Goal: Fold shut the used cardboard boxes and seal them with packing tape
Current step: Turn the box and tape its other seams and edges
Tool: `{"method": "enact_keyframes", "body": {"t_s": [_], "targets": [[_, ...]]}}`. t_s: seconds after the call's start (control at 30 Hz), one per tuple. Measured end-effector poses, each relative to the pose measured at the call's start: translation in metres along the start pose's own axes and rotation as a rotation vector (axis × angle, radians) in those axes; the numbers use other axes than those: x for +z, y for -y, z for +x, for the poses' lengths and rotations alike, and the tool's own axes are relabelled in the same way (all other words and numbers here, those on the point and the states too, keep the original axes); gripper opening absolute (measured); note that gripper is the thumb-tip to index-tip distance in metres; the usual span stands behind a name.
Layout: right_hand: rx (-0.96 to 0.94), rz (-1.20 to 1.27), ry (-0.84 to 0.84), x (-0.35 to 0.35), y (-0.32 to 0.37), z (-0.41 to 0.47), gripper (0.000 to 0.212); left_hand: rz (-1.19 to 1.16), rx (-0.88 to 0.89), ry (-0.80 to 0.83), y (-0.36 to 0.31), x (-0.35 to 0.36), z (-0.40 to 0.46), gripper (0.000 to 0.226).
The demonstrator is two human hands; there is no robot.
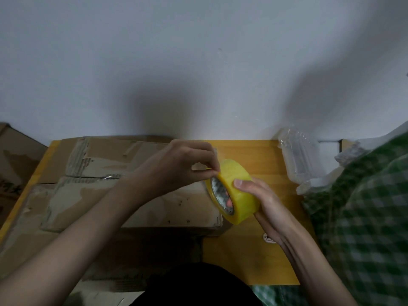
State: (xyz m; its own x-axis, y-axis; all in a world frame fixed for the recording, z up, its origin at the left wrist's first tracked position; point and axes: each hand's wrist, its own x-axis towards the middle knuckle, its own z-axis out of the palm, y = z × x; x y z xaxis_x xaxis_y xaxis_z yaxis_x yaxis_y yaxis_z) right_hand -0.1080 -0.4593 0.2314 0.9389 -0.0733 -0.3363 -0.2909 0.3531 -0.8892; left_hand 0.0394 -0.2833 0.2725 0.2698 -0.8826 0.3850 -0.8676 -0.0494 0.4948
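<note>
The loose end of the tape needs finding, I think. It helps to pick slowly at the edge with a nail and pull a strip straight, so it does not stick to itself.

The right hand (260, 195) wraps around the yellow tape roll (234, 193), with the thumb on top. The left hand (176, 166) pinches at the top edge of the roll with curled fingers. The roll is up in the air, just above the right end of the closed cardboard box (106, 184) on the wooden table (254, 257).

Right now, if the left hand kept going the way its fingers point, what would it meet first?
The roll of yellow tape: the left hand already pinches at its upper rim, fingers aimed right and down at the roll held by the right hand.
</note>
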Motion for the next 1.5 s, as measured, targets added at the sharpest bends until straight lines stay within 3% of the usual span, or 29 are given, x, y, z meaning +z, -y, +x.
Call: {"method": "enact_keyframes", "body": {"t_s": [0.13,0.3,0.37,0.47,0.6,0.7,0.73,0.87,1.1,1.17,1.3,1.37,1.43,1.5], "targets": [[0.055,-0.06,-0.007,-0.006,-0.001,0.0,0.049,0.058,0.042,0.119,-0.004,-0.005,0.003,0.003],[0.148,-0.115,-0.077,-0.01,-0.005,0.001,0.093,0.147,0.083,0.198,-0.008,-0.009,0.008,0.006],[0.152,-0.114,-0.069,-0.011,-0.006,0.002,0.093,0.169,0.08,0.211,-0.009,-0.01,0.009,0.007],[0.13,-0.092,0.003,-0.01,-0.004,0.001,0.065,0.183,0.09,0.245,-0.009,-0.011,0.009,0.008],[0.146,-0.074,-0.01,-0.004,0.0,-0.001,0.068,0.204,0.099,0.269,-0.009,-0.012,0.008,0.007],[0.15,-0.083,-0.033,-0.003,0.0,-0.002,0.048,0.228,0.098,0.272,-0.008,-0.011,0.008,0.006],[0.155,-0.089,-0.047,-0.004,-0.001,0.0,0.05,0.241,0.101,0.269,-0.009,-0.011,0.008,0.006],[0.166,-0.125,-0.06,-0.005,-0.004,0.004,0.095,0.271,0.115,0.262,-0.01,-0.011,0.008,0.004],[0.137,-0.107,-0.006,-0.004,0.001,-0.001,0.055,0.273,0.133,0.229,-0.01,-0.005,0.006,0.003],[0.137,-0.128,-0.028,-0.004,0.001,0.0,0.059,0.273,0.129,0.205,-0.01,-0.004,0.006,0.003],[0.103,-0.129,-0.007,-0.003,0.0,0.0,0.057,0.123,-0.039,0.076,-0.012,0.0,0.004,0.01],[0.058,-0.111,-0.012,0.0,0.0,0.0,0.04,0.043,-0.134,-0.017,-0.01,0.005,0.002,0.004],[0.009,-0.1,-0.02,0.005,-0.001,0.0,0.024,0.054,-0.204,-0.047,-0.008,0.013,0.0,0.026],[-0.026,-0.104,-0.041,0.009,-0.002,0.001,0.024,0.079,-0.227,-0.072,-0.01,0.02,-0.004,0.033]]}}
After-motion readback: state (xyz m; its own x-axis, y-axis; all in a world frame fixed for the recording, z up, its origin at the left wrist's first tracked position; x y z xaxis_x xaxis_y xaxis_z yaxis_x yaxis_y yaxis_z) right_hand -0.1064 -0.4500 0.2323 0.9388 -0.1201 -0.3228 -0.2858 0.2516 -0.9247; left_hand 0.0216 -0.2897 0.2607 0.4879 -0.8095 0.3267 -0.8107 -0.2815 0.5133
